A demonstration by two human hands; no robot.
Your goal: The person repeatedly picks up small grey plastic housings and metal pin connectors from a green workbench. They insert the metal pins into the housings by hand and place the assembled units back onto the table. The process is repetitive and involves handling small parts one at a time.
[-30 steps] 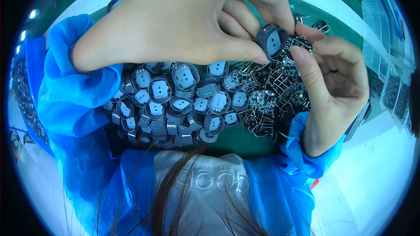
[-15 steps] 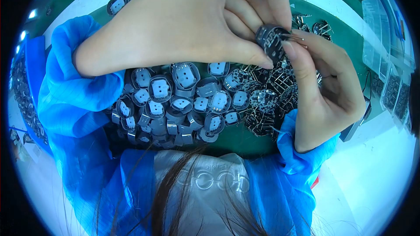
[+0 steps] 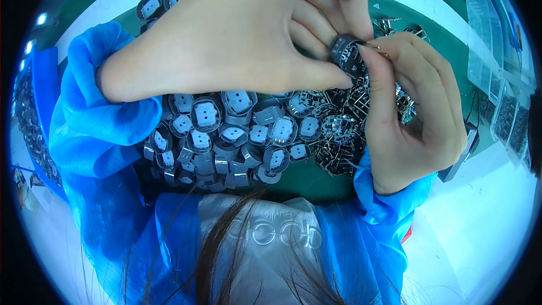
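Pinching a grey housing (image 3: 340,47) in my left hand (image 3: 265,34).
My right hand (image 3: 418,104) pinches a black circuit board (image 3: 352,65) by its pins (image 3: 379,50), against the housing.

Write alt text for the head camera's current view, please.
A person's left hand holds a dark rounded housing while the right hand pinches a black board with metal pins at its opening. On a green surface, more housings lie heaped to the left, more boards to the right.
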